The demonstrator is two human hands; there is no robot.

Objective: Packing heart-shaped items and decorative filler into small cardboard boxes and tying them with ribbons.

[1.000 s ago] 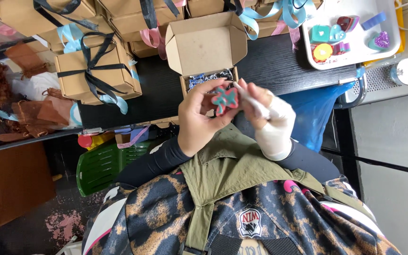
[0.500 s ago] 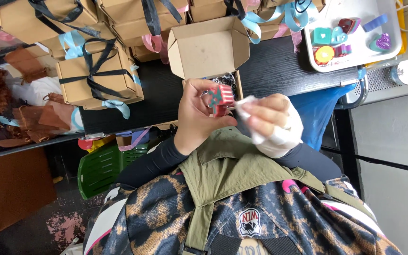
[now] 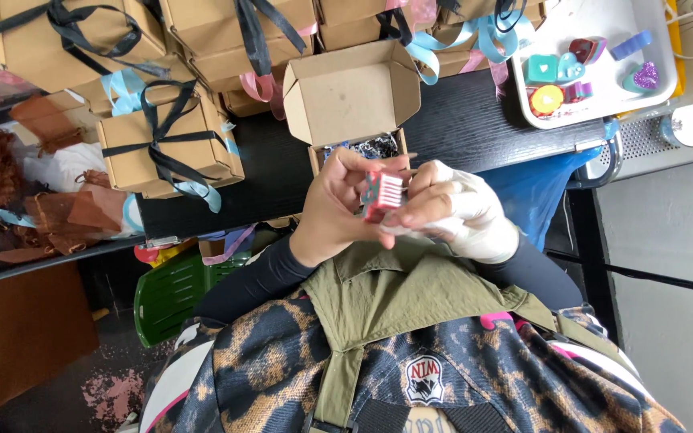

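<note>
Both my hands are raised together over my chest, just in front of an open cardboard box point(image 3: 350, 88). My left hand point(image 3: 330, 204), bare with a black sleeve, and my right hand point(image 3: 463, 212), wrapped in white, pinch a small pink ribbed block point(image 3: 384, 192) between their fingertips. The block shows its striped pink side with a teal edge. A thin white piece lies under my right fingers, mostly hidden. The box stands on a black table point(image 3: 475, 120) with its flap up and dark shredded paper filler point(image 3: 362, 148) inside.
Several closed cardboard boxes tied with black, blue and pink ribbons point(image 3: 162, 144) crowd the table's left and back. A white tray point(image 3: 571, 120) of colourful small shapes sits at the right. Brown pouches point(image 3: 50, 216), a green plastic chair point(image 3: 170, 293) and a blue bag point(image 3: 535, 188) lie lower.
The pink block has been turned from its teal face to its ribbed side. My right hand, which held a thin white stick out, has closed in against the block.
</note>
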